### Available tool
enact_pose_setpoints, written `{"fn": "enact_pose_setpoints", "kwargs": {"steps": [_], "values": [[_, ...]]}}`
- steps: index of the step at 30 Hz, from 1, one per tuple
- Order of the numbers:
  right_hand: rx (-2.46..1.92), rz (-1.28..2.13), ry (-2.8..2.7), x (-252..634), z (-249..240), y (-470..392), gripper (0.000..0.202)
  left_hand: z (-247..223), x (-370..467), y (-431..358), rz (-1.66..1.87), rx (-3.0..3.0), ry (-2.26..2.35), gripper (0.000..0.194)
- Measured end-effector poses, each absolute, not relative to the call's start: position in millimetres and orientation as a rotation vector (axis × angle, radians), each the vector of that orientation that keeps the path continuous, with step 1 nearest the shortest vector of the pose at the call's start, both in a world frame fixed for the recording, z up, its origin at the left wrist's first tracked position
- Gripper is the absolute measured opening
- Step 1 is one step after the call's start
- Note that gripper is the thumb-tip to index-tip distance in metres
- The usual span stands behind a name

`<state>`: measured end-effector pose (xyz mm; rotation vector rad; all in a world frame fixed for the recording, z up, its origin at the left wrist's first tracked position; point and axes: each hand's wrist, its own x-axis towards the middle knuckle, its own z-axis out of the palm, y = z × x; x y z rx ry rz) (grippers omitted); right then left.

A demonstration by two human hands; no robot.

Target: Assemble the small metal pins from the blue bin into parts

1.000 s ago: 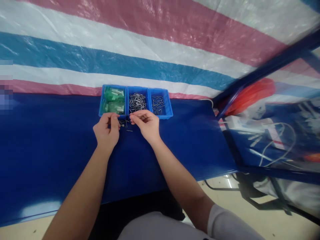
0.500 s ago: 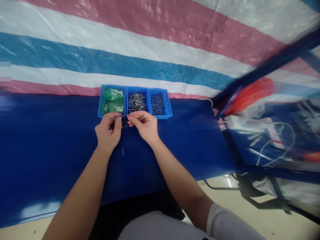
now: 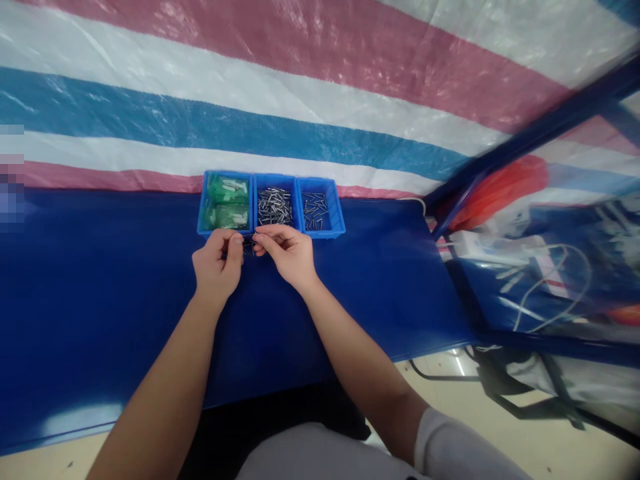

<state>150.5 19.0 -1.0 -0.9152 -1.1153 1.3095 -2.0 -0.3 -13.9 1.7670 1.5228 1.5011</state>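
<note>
My left hand (image 3: 217, 264) and my right hand (image 3: 291, 255) meet fingertip to fingertip, just in front of three blue bins. Thumb and fingers are pinched on both. A tiny pale tip shows at the right fingertips, but what either hand holds is too small to make out. Between the hands, a few thin dark pieces (image 3: 249, 248) are partly hidden by the fingers. The middle bin (image 3: 297, 217) holds a heap of metal screws or nails (image 3: 274, 205). Fewer similar pieces (image 3: 314, 210) lie in the right bin (image 3: 336, 233).
Green plastic bags (image 3: 227, 193) with pale pieces fill the left bin (image 3: 201, 223). All bins stand on a blue table (image 3: 125, 287) against a striped plastic sheet (image 3: 250, 127). To the right are a blue metal frame (image 3: 470, 200), a red bag (image 3: 505, 187) and a white cable (image 3: 575, 300).
A single screw or nail, seen between my forearms before, is no longer in view. Both hands stay almost in place, pinched together, with only slight shifts.
</note>
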Motion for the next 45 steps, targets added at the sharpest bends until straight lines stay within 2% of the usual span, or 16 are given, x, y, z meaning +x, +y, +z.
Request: {"fn": "enact_pose_setpoints", "kwargs": {"steps": [5,14,26,35,42,45], "values": [[-0.899,1.309,-1.087,150.7,0.0,19.3,0.03,-14.2,-1.9,-1.2,1.474,1.727,1.534,0.025],[-0.927,1.302,-1.145,151.0,-0.5,19.5,0.033,-14.2,-1.5,-2.4,1.485,1.757,1.522,0.023],[-0.919,1.345,-1.172,148.1,2.0,14.4,0.036,-13.0,-5.3,-3.0,1.409,1.791,1.713,0.03],[-0.942,1.336,-1.17,149.7,1.1,15.8,0.035,-6.9,-0.5,-3.2,1.434,1.772,1.592,0.024],[-0.903,1.357,-1.198,146.7,-0.4,12.9,0.032,-6.2,-3.9,-3.7,1.429,1.797,1.616,0.039],[-0.904,1.349,-1.167,148.8,0.5,15.3,0.033,-7.5,-2.4,-2.5,1.421,1.735,1.531,0.026]]}}
